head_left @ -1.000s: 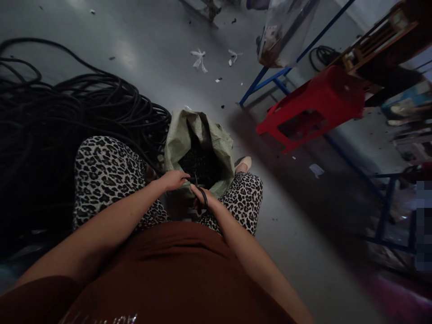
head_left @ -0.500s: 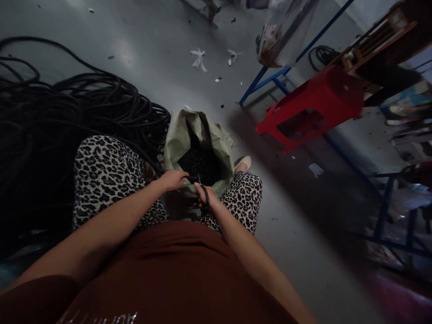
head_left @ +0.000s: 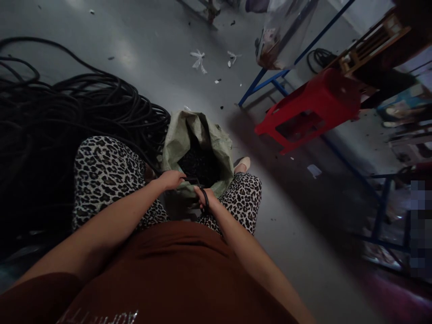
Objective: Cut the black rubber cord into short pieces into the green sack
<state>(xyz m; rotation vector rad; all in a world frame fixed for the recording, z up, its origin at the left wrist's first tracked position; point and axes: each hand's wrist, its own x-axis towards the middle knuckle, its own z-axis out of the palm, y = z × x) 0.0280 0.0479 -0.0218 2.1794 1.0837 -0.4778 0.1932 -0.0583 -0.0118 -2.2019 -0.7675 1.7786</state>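
Observation:
Between my knees stands a pale green woven sack (head_left: 177,135), its mouth folded open, with many small black pieces (head_left: 202,164) inside. At its near rim my left hand (head_left: 173,179) is closed on a thin black strip (head_left: 191,179) that reaches toward the right. My right hand (head_left: 204,197) grips scissors (head_left: 205,198) with black handles, my fingers through the loops. The blades are at the strip's right end, over the sack's mouth; whether they touch it I cannot tell.
Coils of black hose or cable (head_left: 111,99) heap on the floor at my left. A red plastic stool (head_left: 310,108) lies on its side at the right, near a blue metal frame (head_left: 259,83). White scraps (head_left: 199,60) litter the grey floor (head_left: 151,49).
The scissor blades look more closed and lie lower against the black strip. My left hand has shifted slightly to the left. The sack stays in place.

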